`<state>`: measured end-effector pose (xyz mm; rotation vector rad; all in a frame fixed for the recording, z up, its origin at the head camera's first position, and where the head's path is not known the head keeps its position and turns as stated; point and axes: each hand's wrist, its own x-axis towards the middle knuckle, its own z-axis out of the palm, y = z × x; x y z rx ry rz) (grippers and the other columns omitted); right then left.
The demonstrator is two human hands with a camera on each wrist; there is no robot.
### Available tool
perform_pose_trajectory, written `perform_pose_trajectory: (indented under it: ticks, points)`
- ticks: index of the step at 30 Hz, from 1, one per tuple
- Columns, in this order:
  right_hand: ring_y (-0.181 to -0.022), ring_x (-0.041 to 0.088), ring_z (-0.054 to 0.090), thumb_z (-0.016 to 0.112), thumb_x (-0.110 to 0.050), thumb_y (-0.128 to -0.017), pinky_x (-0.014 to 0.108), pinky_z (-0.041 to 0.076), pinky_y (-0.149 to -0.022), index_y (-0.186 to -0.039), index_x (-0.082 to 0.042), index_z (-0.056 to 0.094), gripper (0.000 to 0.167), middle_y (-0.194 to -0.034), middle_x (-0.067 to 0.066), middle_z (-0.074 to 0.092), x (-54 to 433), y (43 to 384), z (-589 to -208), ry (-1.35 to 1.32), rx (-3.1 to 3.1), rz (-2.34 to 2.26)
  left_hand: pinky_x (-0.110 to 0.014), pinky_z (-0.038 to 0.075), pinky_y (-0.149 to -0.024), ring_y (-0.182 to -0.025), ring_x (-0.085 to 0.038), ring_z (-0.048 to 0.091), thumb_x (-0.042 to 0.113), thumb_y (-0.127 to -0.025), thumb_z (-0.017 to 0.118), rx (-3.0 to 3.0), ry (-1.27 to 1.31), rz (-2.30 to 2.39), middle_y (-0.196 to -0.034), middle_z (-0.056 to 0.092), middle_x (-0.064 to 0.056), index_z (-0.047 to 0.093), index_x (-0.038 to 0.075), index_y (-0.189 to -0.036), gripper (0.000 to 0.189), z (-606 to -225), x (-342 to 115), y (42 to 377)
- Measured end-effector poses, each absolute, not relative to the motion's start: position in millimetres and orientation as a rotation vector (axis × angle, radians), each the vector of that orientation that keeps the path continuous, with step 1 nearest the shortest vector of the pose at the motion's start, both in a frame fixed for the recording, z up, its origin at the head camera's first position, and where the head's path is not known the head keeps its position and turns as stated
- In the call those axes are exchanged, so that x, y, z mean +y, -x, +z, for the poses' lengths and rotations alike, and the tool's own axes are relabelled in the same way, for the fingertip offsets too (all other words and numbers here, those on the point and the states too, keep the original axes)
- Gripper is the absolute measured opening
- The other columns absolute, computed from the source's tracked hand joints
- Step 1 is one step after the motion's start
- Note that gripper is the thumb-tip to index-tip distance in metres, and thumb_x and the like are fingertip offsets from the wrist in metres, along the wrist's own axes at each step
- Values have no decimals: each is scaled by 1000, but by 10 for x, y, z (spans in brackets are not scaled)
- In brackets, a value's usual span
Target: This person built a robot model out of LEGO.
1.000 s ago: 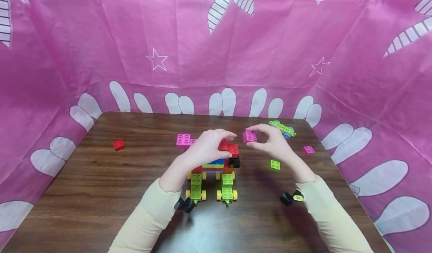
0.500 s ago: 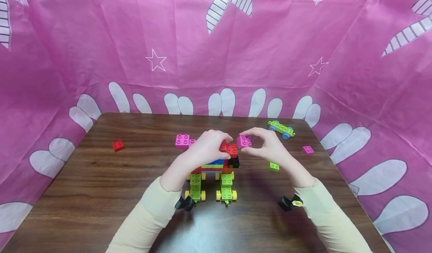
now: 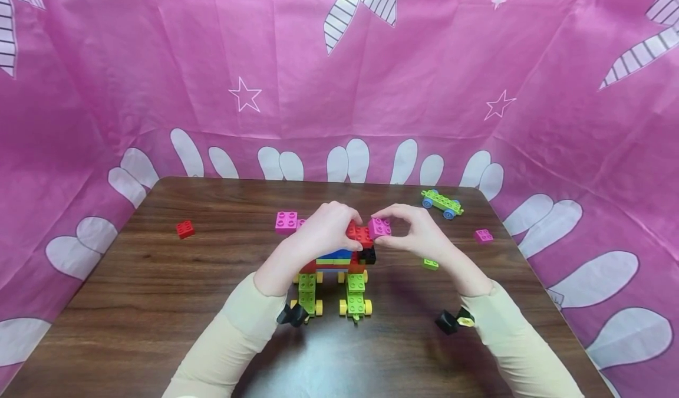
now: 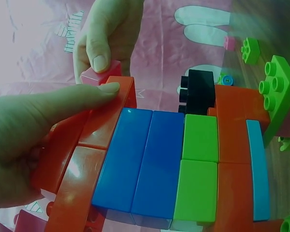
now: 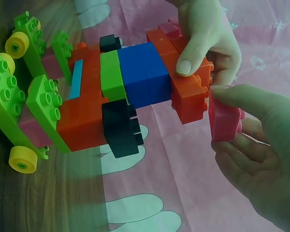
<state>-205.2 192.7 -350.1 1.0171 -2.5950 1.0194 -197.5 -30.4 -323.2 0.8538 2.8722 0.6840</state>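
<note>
A built figure of toy building bricks stands mid-table on two green wheeled bases [image 3: 356, 296] with yellow wheels. Above them come red, light green and blue bricks [image 4: 137, 164], with red bricks [image 5: 189, 104] on top. My left hand [image 3: 329, 228] grips that red top, its thumb on the front face. Between my right thumb and fingers I pinch a pink brick [image 5: 224, 118]. My right hand [image 3: 416, 230] holds it beside the red top's right end, a narrow gap apart in the right wrist view. A black brick [image 3: 367, 255] juts out below.
Another pink brick [image 3: 286, 221] sticks out at the figure's left end. A loose red brick [image 3: 185, 229] lies far left. To the right are a green brick [image 3: 431, 263], a flat pink brick [image 3: 483, 236] and a green car base [image 3: 441, 203] with blue wheels.
My right hand has moved left with the pink brick, bringing it up beside the red bricks. My left hand has stayed nearly still on the figure.
</note>
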Motion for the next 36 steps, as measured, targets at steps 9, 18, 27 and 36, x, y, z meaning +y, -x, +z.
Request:
perform_pose_trajectory:
  ticks: [9,18,27,36]
  points:
    - [-101,18,66,84,-15,-77,40,56,-88,-113,-7,70,40,-107,4,73,1890,2054,-3504,-1042,-2602,1033,-28,57,-78,-90,-16,61,29,-76,85,2857,-843,651,-101,71,-5,71,9,-112,44,-3226,-307,1992]
    - [-96,17,66,83,-15,-78,41,57,-84,-112,-8,71,37,-104,4,73,1858,2067,-3510,-1073,-2590,997,-25,55,-72,-83,-14,60,30,-76,85,2865,-836,664,-94,70,-3,72,10,-107,40,-3245,-307,2008]
    - [-92,18,66,85,-13,-74,40,59,-79,-110,-6,72,39,-102,5,74,1818,2053,-3462,-1087,-2582,978,-23,55,-70,-80,-13,60,29,-75,85,2870,-845,681,-91,70,-2,73,10,-106,38,-3247,-303,2008]
    - [-91,17,66,86,-10,-73,36,59,-78,-109,-6,72,39,-102,6,74,1809,2076,-3446,-1090,-2613,966,-24,55,-70,-81,-14,60,29,-75,86,2878,-828,667,-91,70,-2,72,10,-105,38,-3262,-301,2019]
